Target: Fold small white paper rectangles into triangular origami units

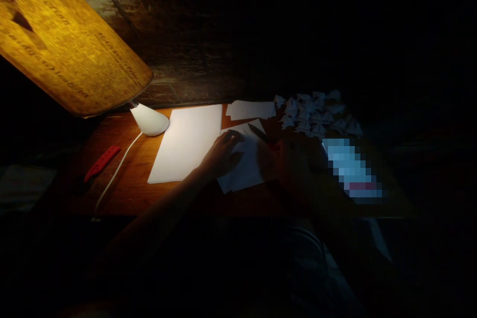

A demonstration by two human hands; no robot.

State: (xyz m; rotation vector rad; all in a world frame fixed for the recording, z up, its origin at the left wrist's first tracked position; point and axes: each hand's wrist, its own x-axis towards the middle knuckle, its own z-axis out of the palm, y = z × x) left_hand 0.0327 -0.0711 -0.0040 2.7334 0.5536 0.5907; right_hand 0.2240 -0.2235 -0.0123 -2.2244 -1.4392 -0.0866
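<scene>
My left hand (222,153) lies flat on a sheet of white paper (244,169) near the middle of the wooden desk (130,184), fingers stretched out and pressing it down. My right hand (278,159) sits in shadow at the paper's right edge. Its fingers are closed round a dark, thin tool (259,133) that points up and left across the sheet; I cannot make out what the tool is. A larger blank white sheet (186,144) lies just left of my left hand.
A white lamp base (149,120) with its cable stands at back left under a yellow printed shade (63,44). A red-handled knife (100,163) lies at left. Cut paper slips (251,109) and several folded paper pieces (320,114) sit at back right. A lit phone (352,169) lies at right.
</scene>
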